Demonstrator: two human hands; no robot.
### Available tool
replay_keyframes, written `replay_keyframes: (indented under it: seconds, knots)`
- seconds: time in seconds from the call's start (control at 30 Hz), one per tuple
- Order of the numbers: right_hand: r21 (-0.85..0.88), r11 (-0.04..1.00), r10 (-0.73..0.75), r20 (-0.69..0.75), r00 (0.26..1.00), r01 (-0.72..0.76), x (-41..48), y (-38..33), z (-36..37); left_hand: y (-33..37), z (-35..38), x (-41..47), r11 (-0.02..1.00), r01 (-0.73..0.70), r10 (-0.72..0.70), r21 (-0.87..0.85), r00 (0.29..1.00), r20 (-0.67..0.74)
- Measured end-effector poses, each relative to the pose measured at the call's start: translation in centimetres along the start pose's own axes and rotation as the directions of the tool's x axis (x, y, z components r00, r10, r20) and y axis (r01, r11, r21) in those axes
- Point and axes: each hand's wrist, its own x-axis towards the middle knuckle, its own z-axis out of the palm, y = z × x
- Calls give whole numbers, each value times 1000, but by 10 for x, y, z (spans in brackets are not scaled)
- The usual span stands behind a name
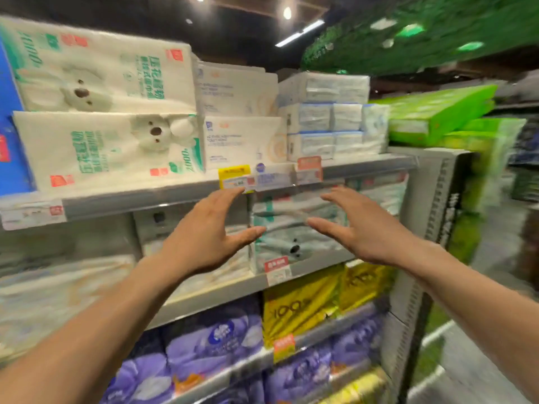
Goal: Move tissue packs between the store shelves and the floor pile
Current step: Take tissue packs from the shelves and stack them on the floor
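Both hands are held out empty in the middle of the frame, fingers straight and spread. The left hand (204, 237) and right hand (361, 228) flank a teal-and-white tissue pack (288, 240) with a bear face, which stands on the middle shelf (233, 290); whether they touch it is unclear. White packs with green print (102, 147) fill the upper left, yellow packs (297, 313) and purple packs (213, 342) sit lower down, and green packs (431, 118) lie at the upper right.

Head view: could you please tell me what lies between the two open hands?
In the head view, a teal bear-print tissue pack on the second shelf shows between the left hand and the right hand; neither grips it.
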Motion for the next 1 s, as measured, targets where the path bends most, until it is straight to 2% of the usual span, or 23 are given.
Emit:
replay_keyframes:
  seconds: [0.27,0.5,0.6,0.8,1.0]
  knots:
    - [-22,969,246,-15,969,-247,-125,116,-60,158,100,28,973,-167,188,-160,973,131]
    - [-108,880,467,16,884,-463,-247,249,-129,340,211,46,905,-263,338,-334,921,193]
    - [-152,827,545,-17,838,-541,-300,303,-159,423,258,49,869,-278,391,-409,892,225]
    - [-185,650,745,-34,666,-737,-396,397,-207,564,341,48,804,-309,507,-508,802,315]
    - [-164,443,880,-105,463,-881,-477,485,-233,673,418,60,710,-374,654,-597,664,362]
